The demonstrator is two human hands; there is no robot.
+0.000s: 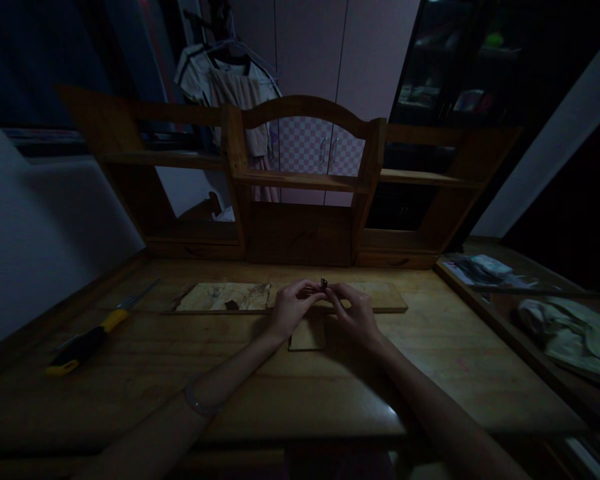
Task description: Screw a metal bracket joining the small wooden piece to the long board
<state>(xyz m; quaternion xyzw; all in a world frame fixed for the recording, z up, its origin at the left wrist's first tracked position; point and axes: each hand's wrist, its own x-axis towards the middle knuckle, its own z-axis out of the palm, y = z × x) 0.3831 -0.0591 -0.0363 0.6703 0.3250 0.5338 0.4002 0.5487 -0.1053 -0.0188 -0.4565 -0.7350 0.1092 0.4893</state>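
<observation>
Dim desk | Your left hand (291, 308) and right hand (354, 312) pinch one small dark object (323, 283) above the long board (230, 297) | likely light, rigid, easily dropped; grip its sides.

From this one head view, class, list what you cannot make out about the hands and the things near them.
- Small dark item pinched between the left hand and right hand: too small and dim to identify.
- Small wooden piece below the hands: its upper part is hidden by them.
- Long board: its middle is covered by the hands.
- Yellow-handled tool: its tip is blurred in the dark.
- Forearms: cut off by the bottom edge.
</observation>
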